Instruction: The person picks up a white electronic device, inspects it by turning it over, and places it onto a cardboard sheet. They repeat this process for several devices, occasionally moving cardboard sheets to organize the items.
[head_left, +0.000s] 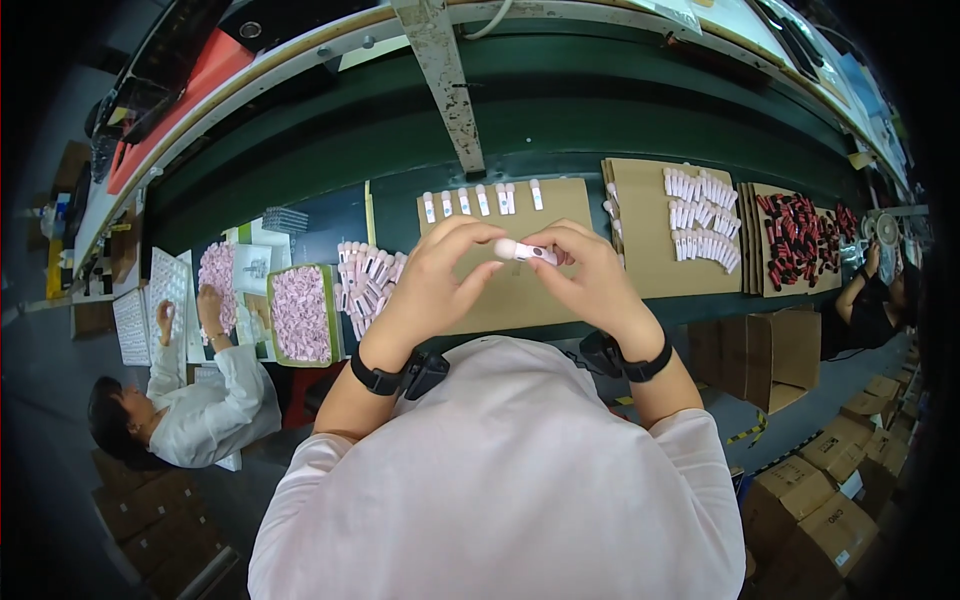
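Observation:
Between my hands is a small pale pink and white tube [522, 251] with a rounded cap, which looks like a cosmetic tube. The fingers and thumb of my right hand [597, 275] grip its right end. My left hand [436, 272] is at the capped end, thumb and forefinger apart; whether the forefinger touches the cap I cannot tell. Beneath my hands lies a brown cardboard sheet [500, 307]. Along its far edge stretches a spaced row of similar tubes [481, 200]. A heap of such tubes [365, 280] sits just left of my left forearm.
Left of the heap stands a green-rimmed tray [333, 305] of small pink pieces. Rows of tubes [700, 215] lie on another cardboard sheet [645, 260], with red and black pieces [800, 240] beyond. Co-workers [200, 410] sit at both sides. An open carton [755, 350] stands right.

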